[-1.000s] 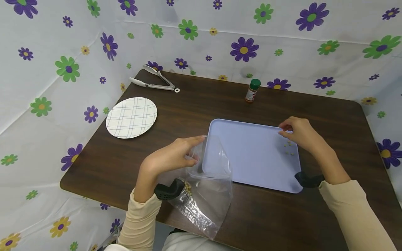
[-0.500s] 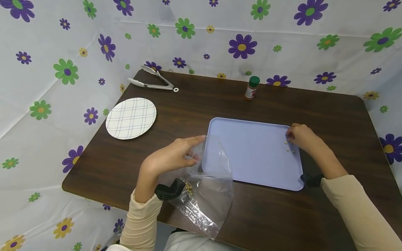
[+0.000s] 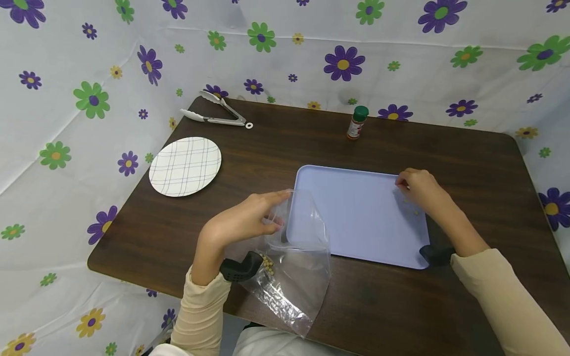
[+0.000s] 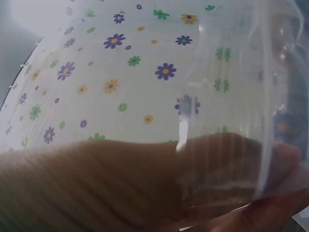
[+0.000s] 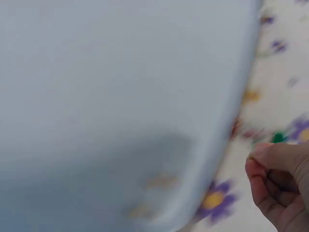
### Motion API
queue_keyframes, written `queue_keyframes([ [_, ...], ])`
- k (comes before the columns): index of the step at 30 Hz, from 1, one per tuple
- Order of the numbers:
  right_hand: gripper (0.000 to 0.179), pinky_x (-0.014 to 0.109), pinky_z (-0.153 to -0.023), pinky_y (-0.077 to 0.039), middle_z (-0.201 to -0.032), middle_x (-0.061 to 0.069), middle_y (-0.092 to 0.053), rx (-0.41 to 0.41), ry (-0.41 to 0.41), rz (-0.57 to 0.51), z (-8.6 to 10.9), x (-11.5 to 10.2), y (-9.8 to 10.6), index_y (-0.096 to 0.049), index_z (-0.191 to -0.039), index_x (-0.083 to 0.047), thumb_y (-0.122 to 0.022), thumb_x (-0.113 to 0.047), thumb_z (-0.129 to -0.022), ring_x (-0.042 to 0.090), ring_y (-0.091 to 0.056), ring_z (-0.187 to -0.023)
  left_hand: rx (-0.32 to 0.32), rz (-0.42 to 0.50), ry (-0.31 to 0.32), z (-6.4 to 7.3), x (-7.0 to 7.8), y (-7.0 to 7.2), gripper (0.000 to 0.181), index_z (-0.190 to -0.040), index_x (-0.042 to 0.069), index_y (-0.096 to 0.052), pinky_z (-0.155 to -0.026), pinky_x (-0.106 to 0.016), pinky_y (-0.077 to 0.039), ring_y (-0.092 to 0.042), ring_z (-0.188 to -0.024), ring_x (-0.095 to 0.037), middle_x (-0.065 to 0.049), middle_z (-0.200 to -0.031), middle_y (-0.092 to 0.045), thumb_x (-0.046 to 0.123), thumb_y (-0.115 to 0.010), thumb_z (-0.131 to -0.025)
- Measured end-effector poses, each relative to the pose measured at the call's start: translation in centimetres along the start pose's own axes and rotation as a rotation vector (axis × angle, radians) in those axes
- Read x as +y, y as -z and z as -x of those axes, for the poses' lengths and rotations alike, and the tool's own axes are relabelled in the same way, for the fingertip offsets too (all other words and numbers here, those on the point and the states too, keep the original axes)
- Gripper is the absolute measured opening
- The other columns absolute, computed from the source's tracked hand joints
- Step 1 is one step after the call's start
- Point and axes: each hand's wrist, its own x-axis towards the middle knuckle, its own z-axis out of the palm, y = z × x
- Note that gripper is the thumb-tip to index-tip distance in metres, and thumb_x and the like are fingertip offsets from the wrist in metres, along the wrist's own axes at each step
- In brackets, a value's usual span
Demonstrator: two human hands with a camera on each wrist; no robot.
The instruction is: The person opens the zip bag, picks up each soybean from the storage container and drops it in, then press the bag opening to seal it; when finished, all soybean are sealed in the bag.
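My left hand (image 3: 242,220) holds the mouth of a clear plastic zip bag (image 3: 305,277), fingers and thumb spread at its opening. Several chickpeas (image 3: 267,265) lie inside the bag near the wrist camera. In the left wrist view, the bag's seal strip (image 4: 265,96) crosses in front of the fingers. Over the far right corner of a lavender tray (image 3: 356,212), my right hand (image 3: 420,188) pinches thumb and forefinger together. A tiny pale bit shows between those tips in the right wrist view, apparently a chickpea. Other chickpeas (image 3: 416,213) lie on the tray beneath the hand, partly hidden.
A spice jar (image 3: 355,123) with a green lid stands behind the tray. At the left of the brown table (image 3: 262,153) lie a checked plate (image 3: 185,167) and open-spread tongs (image 3: 224,112). A flowered curtain hangs around the back and left.
My right hand came down to the chickpeas on the tray, closed its fingertips there, then rose and shifted slightly left. The left hand and bag have stayed in place.
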Motion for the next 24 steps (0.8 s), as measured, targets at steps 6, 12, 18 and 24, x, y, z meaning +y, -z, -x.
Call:
queue_keyframes([
  [6,0.012,0.034,-0.073,-0.055,-0.086,0.013,-0.068,0.166,0.140,-0.252,-1.1,-8.8,3.1,-0.067,-0.089,0.001,-0.068,0.004,-0.077,0.024,-0.064,-0.080,0.001,-0.022,-0.011,-0.3,0.2,0.1,0.071,-0.144,0.001,-0.029,-0.072,-0.020,-0.050,-0.065,-0.094,-0.012,-0.013,-0.148,-0.035,0.001,-0.064,-0.082],
  [12,0.014,0.018,-0.075,-0.051,-0.088,-0.002,-0.067,0.019,0.443,-0.647,-1.0,-16.8,4.2,-0.068,-0.089,-0.009,-0.068,0.000,-0.079,0.006,-0.060,-0.081,0.010,-0.031,-0.042,-0.5,0.6,0.3,0.070,-0.143,0.002,-0.030,-0.073,-0.021,-0.050,-0.065,-0.093,-0.012,-0.013,-0.146,-0.037,0.001,-0.064,-0.082],
  [18,0.007,0.018,-0.076,-0.051,-0.086,-0.001,-0.065,-0.222,0.643,-0.629,-1.4,-20.3,1.6,-0.068,-0.084,-0.009,-0.065,-0.003,-0.082,0.006,-0.062,-0.082,0.056,-0.128,-0.074,-0.5,0.9,0.4,0.067,-0.140,-0.001,-0.036,-0.096,-0.034,-0.046,-0.051,-0.122,-0.022,-0.013,-0.145,-0.039,0.003,-0.066,-0.080],
  [24,0.008,0.017,-0.076,-0.051,-0.089,-0.001,-0.066,-0.134,0.671,-0.530,-1.2,-19.8,1.1,-0.069,-0.087,-0.008,-0.067,-0.004,-0.081,0.008,-0.064,-0.084,0.058,-0.165,-0.047,-0.5,0.8,0.2,0.066,-0.139,-0.002,-0.037,-0.100,-0.037,-0.043,-0.044,-0.129,-0.024,-0.015,-0.146,-0.038,0.003,-0.066,-0.081],
])
